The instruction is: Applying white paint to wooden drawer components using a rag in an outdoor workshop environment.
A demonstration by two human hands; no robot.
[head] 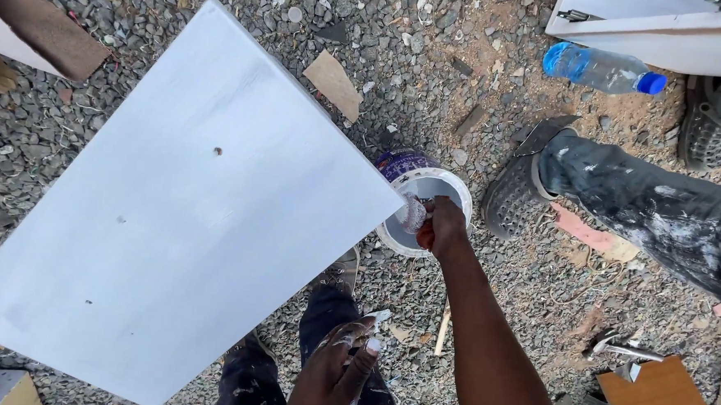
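My right hand (pixel 441 227) reaches down into a white paint pot (pixel 452 187) on the gravel and grips a paint-soaked wad or sponge (pixel 412 213) at the pot's rim. My left hand (pixel 337 374) hangs low near my knee, fingers loosely curled and smeared with white paint, holding nothing that I can see. A large white-painted board (pixel 179 209) lies tilted to the left of the pot, its right corner almost touching the pot.
Another person's paint-spattered leg and grey shoe (pixel 517 190) stand right of the pot. A blue-capped water bottle (pixel 602 70) lies at the upper right beside a white panel (pixel 657 29). A brown board (pixel 658 403) sits at the lower right. Gravel and wood scraps cover the ground.
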